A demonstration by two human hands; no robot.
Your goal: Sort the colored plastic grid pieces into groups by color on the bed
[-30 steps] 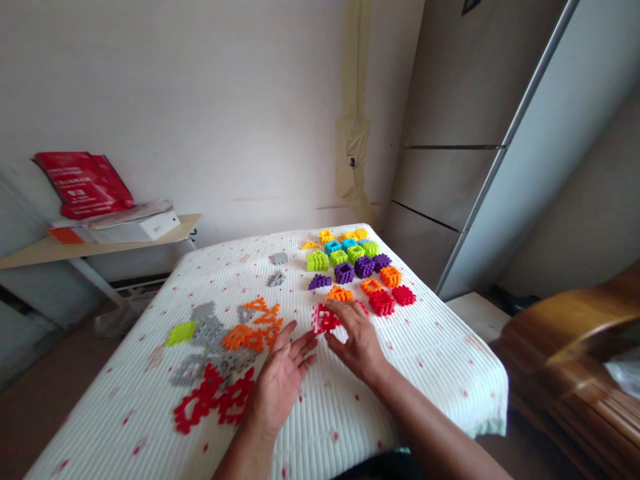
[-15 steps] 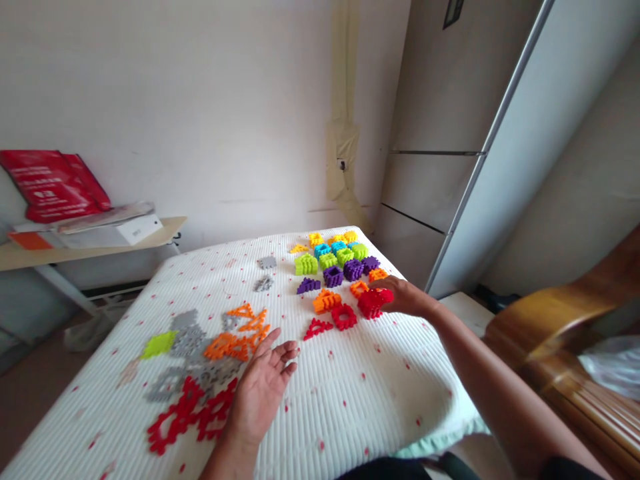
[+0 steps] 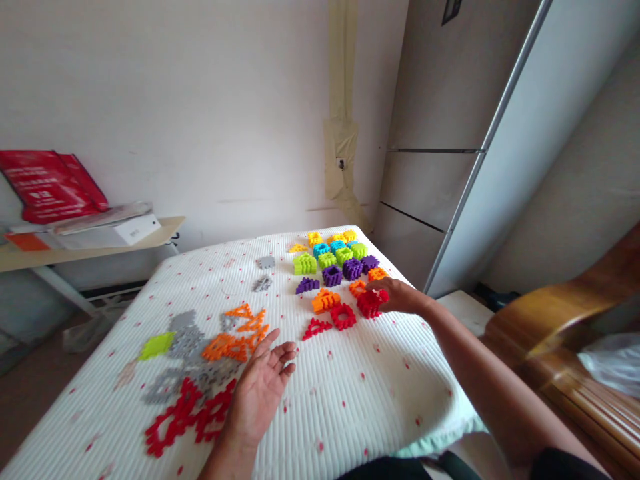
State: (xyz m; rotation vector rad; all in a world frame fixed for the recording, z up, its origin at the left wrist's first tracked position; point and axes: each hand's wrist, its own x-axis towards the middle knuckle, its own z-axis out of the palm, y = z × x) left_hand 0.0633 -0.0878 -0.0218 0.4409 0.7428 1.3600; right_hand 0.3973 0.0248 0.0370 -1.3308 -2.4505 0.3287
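My right hand [image 3: 397,295] is closed round a stack of red interlocking tiles [image 3: 369,304] at the right side of the padded cover. Its fingertips are partly hidden behind the stack. Just left of it lie a red ring-shaped tile [image 3: 343,317] and red triangular tiles [image 3: 317,328]. My left hand [image 3: 266,373] is held palm up with fingers loosely apart and nothing in it. It hovers beside a loose pile of orange tiles [image 3: 226,347], grey tiles [image 3: 187,343] and red tiles [image 3: 173,420].
Behind the red tiles stand orange [image 3: 327,300], purple [image 3: 332,275], green [image 3: 305,265], blue [image 3: 321,251] and yellow stacks [image 3: 315,239]. A green tile [image 3: 157,345] lies far left. A refrigerator [image 3: 430,187] borders the right; a side table [image 3: 173,230] stands at left.
The hands have barely moved. My right hand and the red stack's top tiles sit slightly lower and further left, and the view has shifted a little.
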